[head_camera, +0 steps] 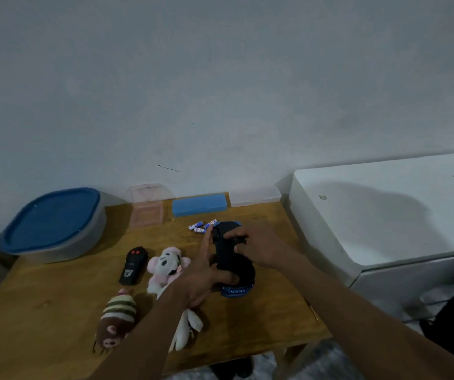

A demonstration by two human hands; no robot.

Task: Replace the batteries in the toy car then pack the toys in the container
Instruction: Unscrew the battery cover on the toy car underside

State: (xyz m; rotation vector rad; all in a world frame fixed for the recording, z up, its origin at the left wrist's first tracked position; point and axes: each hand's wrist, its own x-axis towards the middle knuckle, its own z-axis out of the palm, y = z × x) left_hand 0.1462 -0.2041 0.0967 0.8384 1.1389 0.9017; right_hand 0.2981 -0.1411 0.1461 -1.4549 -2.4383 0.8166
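Nearest to me on the wooden table lies a brown plush with cream stripes, and just right of it a white plush partly hidden under my left forearm. A little further on, my left hand grips the near end of the toy car: the thumb is curled across its black belly and the fingers run up along its left side. The car is belly-up in front of me, over the right part of the table, with its blue body showing at the near and far ends; I cannot tell if it rests on the wood or is lifted off it. My right hand comes in from the right, its fingers curled down onto the far part of the underside, holding the car there. Left of my left hand are a pink and white plush and a black remote control with two red buttons, side by side. Just beyond the car, a few blue and white batteries lie loose. At the far left sits the grey container, its blue lid on. Along the wall stand a clear box, a blue box and a flat clear box.
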